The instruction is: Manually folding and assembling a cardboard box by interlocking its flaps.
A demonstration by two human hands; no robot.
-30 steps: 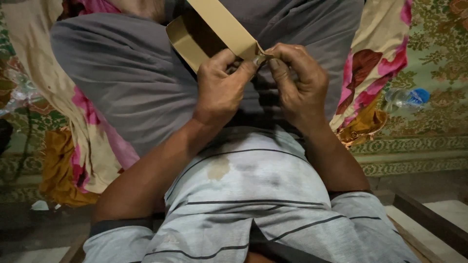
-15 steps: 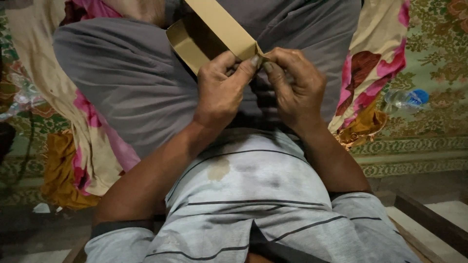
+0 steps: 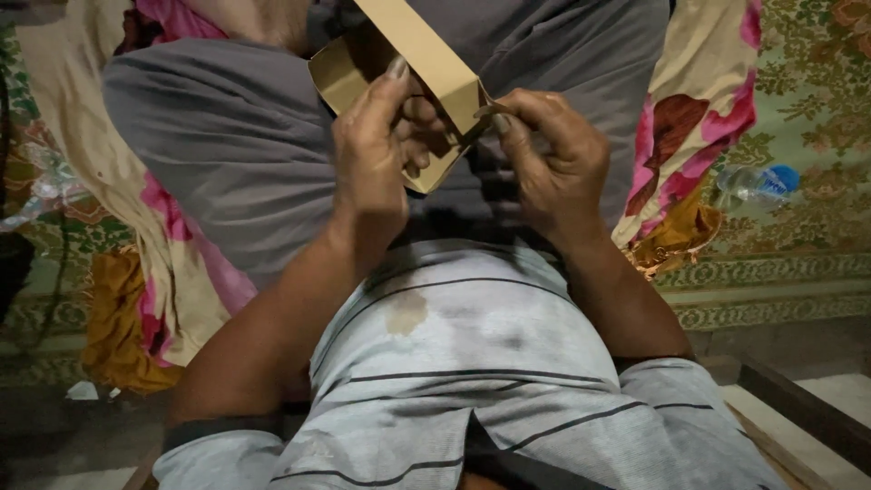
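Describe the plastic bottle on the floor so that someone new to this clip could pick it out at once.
Start from the green patterned carpet that fills the right side of the view, beyond the flowered pink and cream cloth. The plastic bottle lies on its side there, just past the cloth's edge, well right of the right hand. It is the only clear thing on that side, and it has a blue cap.

Green patterned carpet (image 3: 798, 109), floral cloth (image 3: 699, 118), dim light.
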